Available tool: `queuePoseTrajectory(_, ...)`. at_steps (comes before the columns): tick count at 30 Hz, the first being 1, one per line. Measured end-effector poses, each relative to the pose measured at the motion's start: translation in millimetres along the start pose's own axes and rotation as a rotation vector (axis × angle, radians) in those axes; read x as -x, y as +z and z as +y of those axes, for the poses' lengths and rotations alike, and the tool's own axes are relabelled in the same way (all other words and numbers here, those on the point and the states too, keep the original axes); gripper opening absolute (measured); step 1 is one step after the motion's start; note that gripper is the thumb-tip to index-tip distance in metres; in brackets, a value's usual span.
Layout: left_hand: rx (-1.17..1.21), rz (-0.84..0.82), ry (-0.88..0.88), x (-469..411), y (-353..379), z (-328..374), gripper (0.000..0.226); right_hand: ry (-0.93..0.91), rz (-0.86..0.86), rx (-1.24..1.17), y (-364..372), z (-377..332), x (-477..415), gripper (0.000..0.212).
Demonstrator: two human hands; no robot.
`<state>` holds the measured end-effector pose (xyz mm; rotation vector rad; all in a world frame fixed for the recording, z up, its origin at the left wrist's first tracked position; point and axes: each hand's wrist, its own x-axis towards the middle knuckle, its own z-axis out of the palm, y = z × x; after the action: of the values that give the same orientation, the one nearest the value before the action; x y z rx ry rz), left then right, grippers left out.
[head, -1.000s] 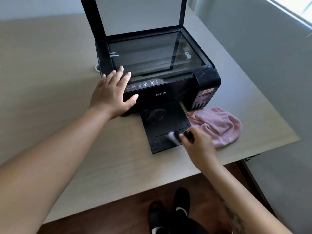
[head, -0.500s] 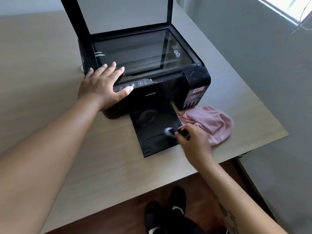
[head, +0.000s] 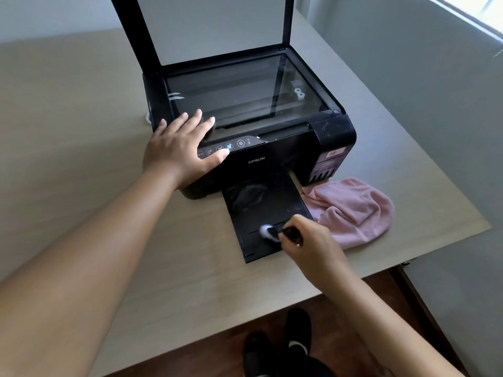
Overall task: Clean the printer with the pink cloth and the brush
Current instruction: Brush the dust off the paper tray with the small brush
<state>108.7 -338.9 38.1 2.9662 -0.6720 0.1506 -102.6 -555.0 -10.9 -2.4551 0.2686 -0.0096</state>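
A black printer [head: 272, 148] stands on the table with its scanner lid raised and its paper tray [head: 261, 213] pulled out toward me. My left hand [head: 179, 151] lies flat on the printer's front left corner, fingers spread beside the control panel. My right hand [head: 310, 246] grips a small black-handled brush [head: 275, 232], whose pale bristles touch the near part of the tray. The pink cloth [head: 353, 210] lies crumpled on the table just right of the tray, untouched.
The beige table [head: 81, 131] ends close in front of me and at the right, where a grey wall [head: 422, 77] runs alongside. My dark shoes [head: 277, 344] show on the brown floor below the table edge.
The brush head has swept a little left across the tray's near part. My left hand stays pressed on the printer. The view has shifted slightly.
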Motion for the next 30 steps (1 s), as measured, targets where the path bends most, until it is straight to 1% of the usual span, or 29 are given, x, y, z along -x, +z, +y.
queuePoseTrajectory(1,-0.001,0.001,-0.003,0,-1,-1,0.086,0.047,0.137,-0.018,-2,1,-3,0.015)
queuePoseTrajectory(2,-0.001,0.004,-0.007,0,-1,-2,0.086,0.099,0.228,-0.019,-4,1,-4,0.016)
queuePoseTrajectory(3,0.002,0.005,-0.009,-1,-2,-3,0.086,0.097,0.223,-0.006,-4,0,-6,0.018)
queuePoseTrajectory(4,0.004,0.002,-0.008,-2,-3,-3,0.086,0.039,0.129,0.004,-1,-4,-5,0.019)
queuePoseTrajectory(6,0.007,-0.003,-0.006,-1,-2,-3,0.086,-0.088,-0.139,-0.051,11,-10,1,0.017)
queuePoseTrajectory(7,0.008,-0.002,-0.006,-1,-2,-3,0.086,-0.097,-0.158,-0.069,12,-10,2,0.014)
queuePoseTrajectory(8,0.011,0.001,-0.005,-1,-1,-2,0.085,-0.032,-0.084,-0.106,11,-4,-2,0.013)
queuePoseTrajectory(10,0.011,0.006,-0.006,0,-1,-3,0.085,0.126,0.218,-0.132,3,8,-11,0.012)
queuePoseTrajectory(11,0.012,0.007,-0.007,0,-2,-3,0.086,0.175,0.267,-0.125,3,10,-13,0.014)
queuePoseTrajectory(12,0.015,0.007,-0.009,0,-2,-3,0.086,0.139,0.202,-0.118,4,7,-14,0.015)
queuePoseTrajectory(14,0.015,0.010,-0.009,-1,-2,-3,0.086,-0.051,-0.036,-0.112,14,-2,-11,0.014)
queuePoseTrajectory(15,0.015,0.010,-0.011,-1,-2,-3,0.086,-0.056,-0.033,-0.127,12,-4,-13,0.012)
queuePoseTrajectory(16,0.015,0.008,-0.011,-2,-3,-3,0.086,0.041,0.067,-0.178,7,3,-21,0.009)
queuePoseTrajectory(18,0.015,0.010,-0.015,-1,-2,-3,0.085,0.282,0.363,-0.234,-6,19,-33,0.006)
queuePoseTrajectory(19,0.016,0.012,-0.015,-1,-1,-3,0.085,0.282,0.404,-0.167,-9,26,-35,0.004)
queuePoseTrajectory(20,0.019,0.011,-0.016,-2,-1,-3,0.085,0.189,0.333,-0.074,-10,24,-35,0.003)
queuePoseTrajectory(21,0.020,0.007,-0.016,-2,-2,-3,0.085,0.021,0.181,0.002,-5,17,-33,0.009)
queuePoseTrajectory(22,0.020,0.005,-0.017,-2,-2,-3,0.085,-0.153,0.004,-0.006,6,9,-31,0.013)
queuePoseTrajectory(23,0.021,0.006,-0.017,-2,-2,-2,0.085,-0.240,-0.120,-0.042,13,1,-30,0.011)
queuePoseTrajectory(24,0.020,0.008,-0.018,-2,-1,-3,0.085,-0.260,-0.157,-0.081,16,-6,-33,0.007)
queuePoseTrajectory(25,0.021,0.008,-0.018,-2,-1,-2,0.084,-0.213,-0.086,-0.125,17,-9,-40,0.007)
queuePoseTrajectory(27,0.020,0.009,-0.017,-2,-1,-1,0.085,0.072,0.197,-0.150,12,-8,-56,0.013)
queuePoseTrajectory(28,0.019,0.011,-0.020,-2,-1,-1,0.085,0.211,0.315,-0.093,10,-9,-61,0.016)
queuePoseTrajectory(29,0.021,0.013,-0.023,-2,-2,-1,0.085,0.266,0.377,0.012,12,-15,-63,0.018)
queuePoseTrajectory(30,0.024,0.012,-0.026,-2,-2,-1,0.085,0.220,0.374,0.109,17,-23,-65,0.018)
